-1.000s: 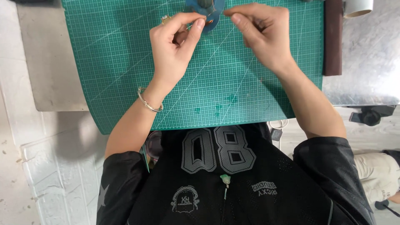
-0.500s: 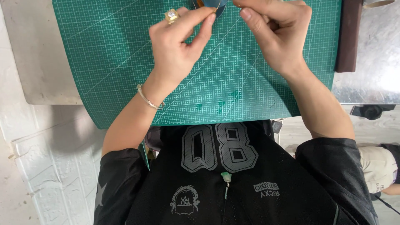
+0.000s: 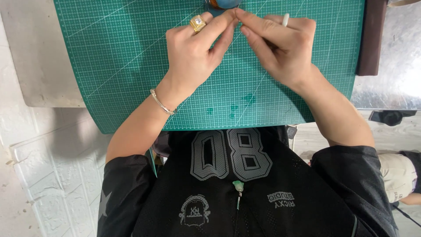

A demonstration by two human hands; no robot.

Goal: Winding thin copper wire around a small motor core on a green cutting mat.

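Note:
Both hands meet over a green cutting mat (image 3: 131, 66) with a white grid. My left hand (image 3: 197, 52) wears a gold ring and a thin bracelet, and its thumb and forefinger pinch together at the top middle. My right hand (image 3: 280, 52) pinches at the same spot, fingertip to fingertip with the left. Just beyond the fingertips, cut off by the top edge, is a small blue and orange object (image 3: 221, 3); both hands seem to hold its near edge. A thin white stick (image 3: 285, 19) pokes up between the right hand's fingers.
The mat lies on a grey table (image 3: 44, 66) and hangs over its near edge. A dark brown strip (image 3: 372, 39) lies along the mat's right side on a shiny metal surface (image 3: 394, 83). My black jersey fills the bottom. The floor on the left is white.
The view has tipped downward, so the mat and hands sit higher in the picture. The hands have drawn closer together, and the blue object has slid mostly out of view at the top.

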